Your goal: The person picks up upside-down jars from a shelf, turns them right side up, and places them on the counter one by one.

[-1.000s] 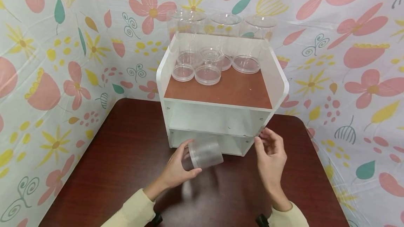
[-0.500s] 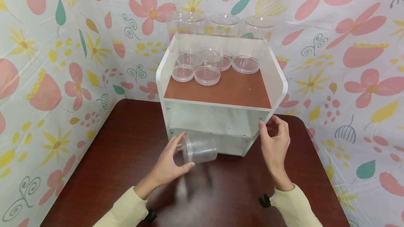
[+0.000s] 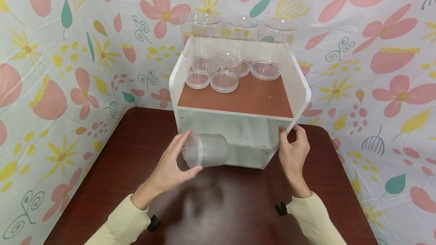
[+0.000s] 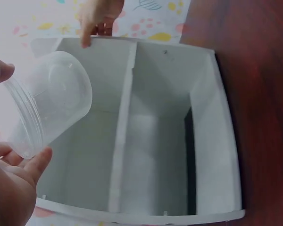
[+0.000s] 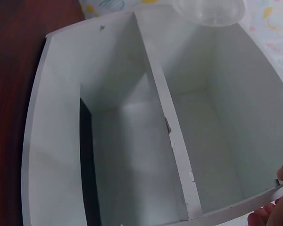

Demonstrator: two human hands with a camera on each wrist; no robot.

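My left hand [image 3: 167, 167] grips a clear plastic jar [image 3: 212, 149] by its ribbed end, thumb below and fingers above. The jar lies sideways in the air, its smooth end pointing right, before the left front of a small white shelf unit [image 3: 235, 103]. In the left wrist view the jar [image 4: 61, 89] hangs by the opening of the upper compartment. My right hand [image 3: 293, 156] pinches the front edge of the unit's right side panel, thumb on the inside and fingers outside. The right wrist view shows only part of the right hand [image 5: 278, 202].
Several clear jars [image 3: 265, 71] of different sizes stand on the unit's brown top. Beneath are two open compartments split by a white board [image 5: 177, 150] with chipped edges. The unit stands on a dark red-brown table [image 3: 143, 139], with flowered cloth [image 3: 112, 41] behind.
My left hand has carried the jar left and upward, bringing it nearly level. The right hand has risen slightly along the side panel and now pinches its edge.
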